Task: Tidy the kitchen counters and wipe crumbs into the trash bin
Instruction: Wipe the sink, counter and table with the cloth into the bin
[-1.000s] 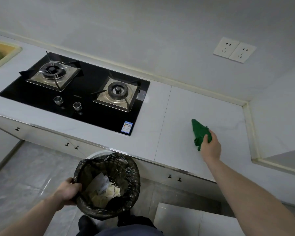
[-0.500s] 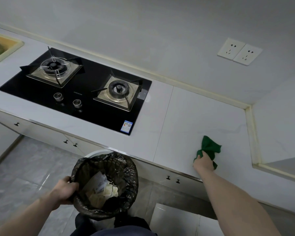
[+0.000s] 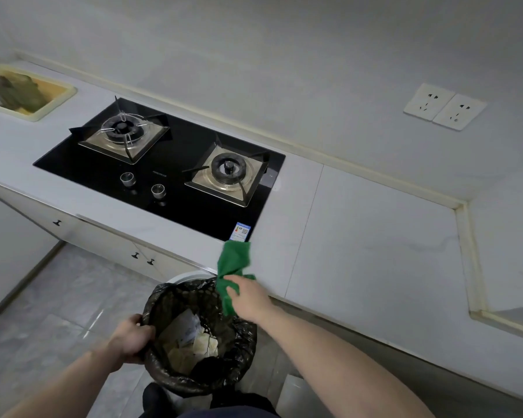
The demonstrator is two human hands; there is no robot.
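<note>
The left hand [image 3: 132, 339] curls over the near rim of the round trash bin lined with a crinkled black plastic bag [image 3: 239, 336], fingers hooked inside the liner and gripping it so the mouth sits just below the front lip of the pale grey stone table [image 3: 375, 251]. Paper scraps lie in the bin's bottom, directly beside that hand. To its right and a little higher, the right hand [image 3: 249, 295] pinches a crumpled green cleaning cloth [image 3: 234, 257]; its fingers are closed on the fabric, one end of which trails up across the table edge while the other hangs over the bin's far rim. Beyond both hands, further back on the table, sits a black glass two-burner gas hob [image 3: 163, 173].

The step in hand looks like the end of a sweep: crumbs being drawn off the table edge into the bin. No crumbs are visible at this size. The next move probably calls for a flick or shake of the cloth over the bin's mouth while the left hand holds it steady under the edge.
</note>
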